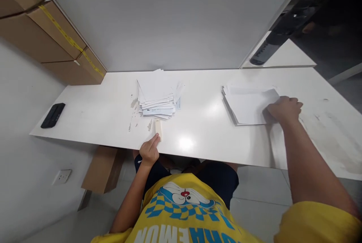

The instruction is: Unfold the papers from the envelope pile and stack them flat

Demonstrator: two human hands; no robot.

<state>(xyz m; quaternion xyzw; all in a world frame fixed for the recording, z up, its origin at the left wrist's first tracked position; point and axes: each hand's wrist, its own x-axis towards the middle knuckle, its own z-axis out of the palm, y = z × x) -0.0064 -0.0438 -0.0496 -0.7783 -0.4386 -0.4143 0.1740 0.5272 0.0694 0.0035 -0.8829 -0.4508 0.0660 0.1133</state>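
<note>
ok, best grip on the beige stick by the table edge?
Probably its near end, from the front edge of the table, beside the left hand. The beige stick lies flat and points away from the person, so pinch across its narrow sides; the paper pile crowds its far end.

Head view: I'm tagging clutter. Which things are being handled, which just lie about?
In hand: flat stack of white paper sheets under right hand; small cream rectangular block at left hand.
Lying about: messy pile of white papers; black flat device; brown cardboard boxes.
</note>
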